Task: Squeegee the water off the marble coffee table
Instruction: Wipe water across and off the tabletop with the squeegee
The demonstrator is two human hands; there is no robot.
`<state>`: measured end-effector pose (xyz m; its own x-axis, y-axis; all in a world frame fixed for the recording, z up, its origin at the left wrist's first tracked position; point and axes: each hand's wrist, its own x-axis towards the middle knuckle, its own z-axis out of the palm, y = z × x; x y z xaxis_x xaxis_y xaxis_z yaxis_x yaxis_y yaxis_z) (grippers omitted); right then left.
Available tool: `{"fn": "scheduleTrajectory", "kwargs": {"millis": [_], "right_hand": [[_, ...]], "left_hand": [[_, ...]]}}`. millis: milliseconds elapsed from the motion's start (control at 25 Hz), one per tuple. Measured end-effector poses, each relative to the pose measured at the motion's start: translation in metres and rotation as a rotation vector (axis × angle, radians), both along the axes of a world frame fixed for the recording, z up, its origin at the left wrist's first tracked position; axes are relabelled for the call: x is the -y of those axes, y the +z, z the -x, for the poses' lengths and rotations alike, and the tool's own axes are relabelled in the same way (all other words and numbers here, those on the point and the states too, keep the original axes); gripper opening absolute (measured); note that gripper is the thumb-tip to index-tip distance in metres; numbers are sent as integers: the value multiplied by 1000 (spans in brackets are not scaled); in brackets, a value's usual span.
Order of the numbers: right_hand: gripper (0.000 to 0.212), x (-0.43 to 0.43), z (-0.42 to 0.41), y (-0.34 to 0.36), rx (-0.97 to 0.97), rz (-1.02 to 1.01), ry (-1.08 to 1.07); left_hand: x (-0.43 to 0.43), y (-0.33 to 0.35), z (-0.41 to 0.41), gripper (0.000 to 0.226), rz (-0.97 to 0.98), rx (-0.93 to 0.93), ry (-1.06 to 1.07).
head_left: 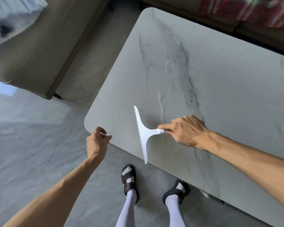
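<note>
Marble counter (228, 89) ran from near left corner to far right; its right end was cut off by the frame. Grey floor (31, 136) lay left and near. Beige sofa (39, 51) stood far left, its top blurred. Red striped cloth (246, 10) at far right was too smeared to identify. Right hand (185, 131) was curled round the white squeegee (144, 133) handle, hiding most of it; the blade lay on the counter near its near edge. Left hand (96, 142) was loosely curled, holding nothing, at the counter's near left corner; contact unclear. Water (161, 102) showed as faint streaks and droplets beyond the blade.
</note>
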<state>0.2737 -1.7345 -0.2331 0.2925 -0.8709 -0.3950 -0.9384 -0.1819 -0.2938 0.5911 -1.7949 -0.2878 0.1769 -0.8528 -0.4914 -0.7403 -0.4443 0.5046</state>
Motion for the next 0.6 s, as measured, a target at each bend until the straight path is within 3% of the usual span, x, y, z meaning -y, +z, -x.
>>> {"fn": "scheduleTrajectory", "kwargs": {"millis": [160, 400, 480, 600], "right_hand": [[30, 45, -81, -13, 91, -48, 133], [32, 93, -187, -53, 151, -118, 19], [32, 89, -179, -58, 146, -85, 1], [34, 68, -138, -59, 143, -40, -32]], "left_hand": [[22, 9, -30, 5, 74, 40, 193], [47, 1, -74, 51, 62, 169, 172], [46, -2, -71, 52, 60, 138, 97], [37, -5, -55, 36, 64, 110, -168]]}}
